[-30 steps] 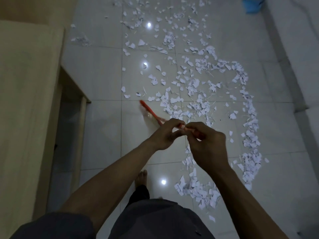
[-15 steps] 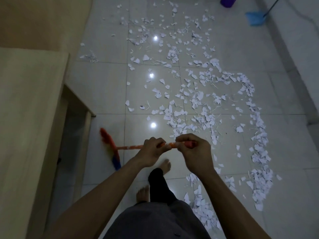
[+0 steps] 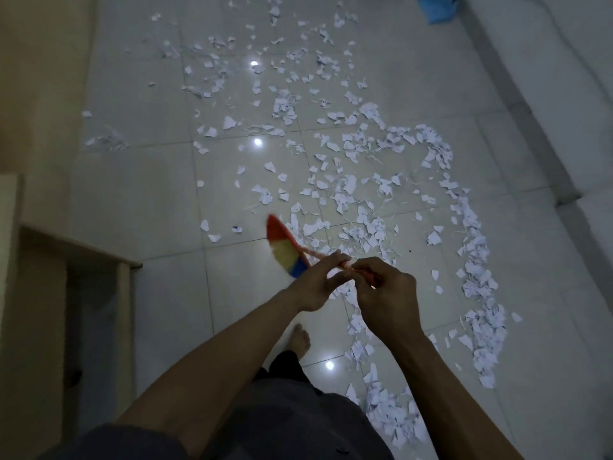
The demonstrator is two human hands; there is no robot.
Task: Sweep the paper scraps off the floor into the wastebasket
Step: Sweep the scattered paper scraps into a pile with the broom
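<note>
Head view looks down on a pale tiled floor (image 3: 159, 200) that fills most of the frame. At 9 o'clock a light wooden cabinet (image 3: 36, 293) runs along the left edge, and its lower corner juts into the floor towards 8 o'clock. At 2 o'clock a white wall (image 3: 564, 78) meets the tiles along a grey skirting strip (image 3: 517, 104) that slants from 1 o'clock down to 3 o'clock. Bare tiles lie between the cabinet and the middle of the frame, from 10 o'clock to 8 o'clock.

White paper scraps (image 3: 351, 194) lie thinly from 12 o'clock to the centre. They are thicker in a curved band from 2 o'clock down the right side to a heap at 5 o'clock. That band stays apart from the skirting, with a lane of bare tile between. A few scraps lie near the cabinet at 10 o'clock.

Dark trousers (image 3: 282, 419) show at 6 o'clock, with one bare foot (image 3: 300, 338) on bare tile beside the scraps. A blue dustpan (image 3: 438, 9) lies at 1 o'clock, against the wall.

At the centre, the right hand (image 3: 388, 300) is curled round the near end of a broom's orange handle. The left hand (image 3: 318, 283) pinches the handle just ahead of it. The broom head (image 3: 285, 249), with red, yellow and blue bristles, is blurred at the left edge of the scraps.
</note>
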